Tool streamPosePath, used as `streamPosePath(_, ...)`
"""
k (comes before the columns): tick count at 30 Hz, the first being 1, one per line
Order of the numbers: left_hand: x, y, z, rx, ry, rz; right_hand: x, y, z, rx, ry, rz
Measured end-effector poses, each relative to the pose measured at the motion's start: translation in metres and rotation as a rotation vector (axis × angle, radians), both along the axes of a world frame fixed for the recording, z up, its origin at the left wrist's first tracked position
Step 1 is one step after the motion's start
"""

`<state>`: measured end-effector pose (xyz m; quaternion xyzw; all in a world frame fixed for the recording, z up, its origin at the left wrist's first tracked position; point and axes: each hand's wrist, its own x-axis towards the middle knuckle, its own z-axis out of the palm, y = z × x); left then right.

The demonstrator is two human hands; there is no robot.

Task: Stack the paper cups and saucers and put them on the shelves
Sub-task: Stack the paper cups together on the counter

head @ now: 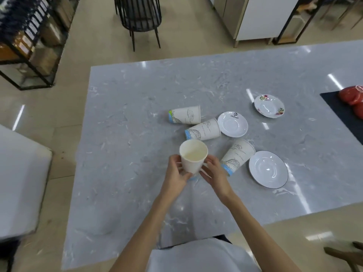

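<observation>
An upright white paper cup [192, 159] stands on the grey marble table [127, 107], held between my left hand [176, 174] and my right hand [214, 173]. Three more printed paper cups lie on their sides: one at the back [184, 114], one in the middle [203, 129], and one [236, 157] just right of my right hand. A plain white saucer [232, 124] with a logo lies behind, a flowered saucer [269, 106] farther right, and a dark-rimmed saucer [268, 169] at the near right.
A dark mat [341, 112] with red objects [353, 99] sits at the table's right edge. A black wire chair [140, 18] stands beyond the table. Black-framed shelves [29, 42] with goods are at the far left, and a white cabinet [255, 18] at the back.
</observation>
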<state>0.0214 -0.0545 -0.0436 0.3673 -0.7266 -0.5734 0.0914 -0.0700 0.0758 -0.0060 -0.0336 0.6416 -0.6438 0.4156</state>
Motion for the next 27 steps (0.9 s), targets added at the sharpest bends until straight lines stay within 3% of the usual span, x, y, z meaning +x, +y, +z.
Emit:
streamPosePath(7, 0.028, -0.007, -0.005, 0.016, -0.046, -0.025, 0.001, -0.009, -0.007, 0.164, -0.007, 0.041)
streamPosePath(13, 0.029, -0.047, 0.011, -0.261, -0.223, -0.045, -0.031, 0.036, 0.002, 0.577, 0.379, -0.259)
streamPosePath(17, -0.023, -0.073, 0.056, -0.51, -0.163, -0.095, -0.061, 0.047, -0.007, 0.863, 0.299, -0.245)
streamPosePath(21, -0.098, -0.079, 0.077, -0.554, -0.181, -0.405, -0.075, 0.041, -0.024, 0.812, 0.171, -0.29)
streamPosePath(25, -0.142, -0.064, 0.062, -0.591, -0.399, -0.606, -0.08, 0.036, -0.033, 0.566, 0.029, -0.359)
streamPosePath(27, -0.151, -0.059, 0.052, -0.698, -0.477, -0.643, -0.083, 0.035, -0.033, 0.471, -0.046, -0.365)
